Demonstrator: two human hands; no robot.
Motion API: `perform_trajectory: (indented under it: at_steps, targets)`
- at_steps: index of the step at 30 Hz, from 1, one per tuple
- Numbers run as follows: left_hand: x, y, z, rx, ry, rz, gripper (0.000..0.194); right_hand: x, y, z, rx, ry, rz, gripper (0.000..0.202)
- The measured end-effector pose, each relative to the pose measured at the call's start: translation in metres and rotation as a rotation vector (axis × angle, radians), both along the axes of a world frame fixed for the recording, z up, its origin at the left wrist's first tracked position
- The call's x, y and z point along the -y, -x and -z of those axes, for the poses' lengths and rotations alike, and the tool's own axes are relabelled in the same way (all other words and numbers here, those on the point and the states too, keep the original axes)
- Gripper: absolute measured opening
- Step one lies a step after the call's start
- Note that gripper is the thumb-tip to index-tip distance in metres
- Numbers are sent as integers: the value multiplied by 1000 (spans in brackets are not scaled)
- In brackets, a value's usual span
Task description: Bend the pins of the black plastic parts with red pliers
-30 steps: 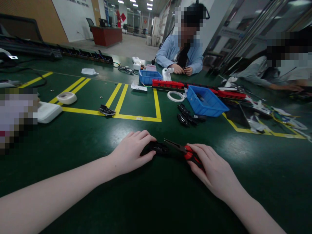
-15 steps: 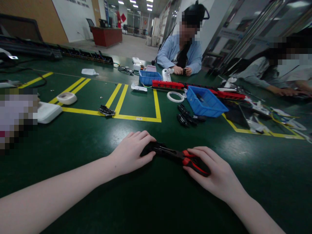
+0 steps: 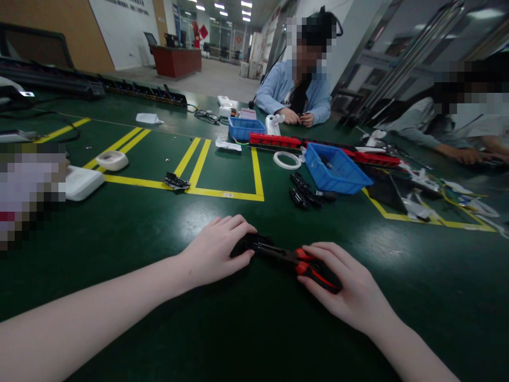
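Observation:
My left hand [image 3: 223, 248] is closed around a dark black part [image 3: 243, 244], pinned near the tabletop; the fingers cover much of it and its kind does not show. In my right hand [image 3: 344, 284] are long-nose pliers with red and black handles [image 3: 317, 273]. Their dark jaws [image 3: 278, 252] point left and meet the black part beside my left thumb. Whether the jaw tips grip it cannot be made out. Beyond my hands lies a small pile of black parts [image 3: 305, 192], in front of a blue bin [image 3: 336, 170].
White tape rolls [image 3: 287, 160] and a black part cluster [image 3: 176, 181] lie on the green table [image 3: 222, 329], marked with yellow tape. Red strips [image 3: 274, 140] run behind the blue bin. A co-worker in a blue shirt [image 3: 268, 87] sits opposite; another person leans in at the right.
The pliers and my right hand have shifted slightly left and down, with the jaws nearer my left hand. My left hand stays on the black part. The camera view has moved a little.

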State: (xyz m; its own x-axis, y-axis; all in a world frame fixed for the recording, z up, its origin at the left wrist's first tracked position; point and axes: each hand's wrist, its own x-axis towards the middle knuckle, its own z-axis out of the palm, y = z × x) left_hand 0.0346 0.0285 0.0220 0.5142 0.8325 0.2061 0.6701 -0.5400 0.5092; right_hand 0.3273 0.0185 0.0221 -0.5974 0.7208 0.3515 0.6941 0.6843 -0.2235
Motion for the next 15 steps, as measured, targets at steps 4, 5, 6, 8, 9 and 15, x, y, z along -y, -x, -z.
perform_trajectory:
  at_steps: [4,5,6,8,9,15]
  targets:
    - [1,0,0,-2,-15,5,28,1,2,1,10,-24,0,35]
    - [1,0,0,-4,-17,5,28,1,2,1,13,-30,-2,35]
    - [1,0,0,-6,-17,5,28,2,2,1,17,-35,-6,35]
    - [1,0,0,-10,-13,6,28,3,3,0,27,-36,-13,35]
    - [1,0,0,-12,-12,6,28,3,4,-1,34,-32,-15,35]
    - [-2,1,4,-23,-19,10,30,2,4,1,32,-25,-28,36]
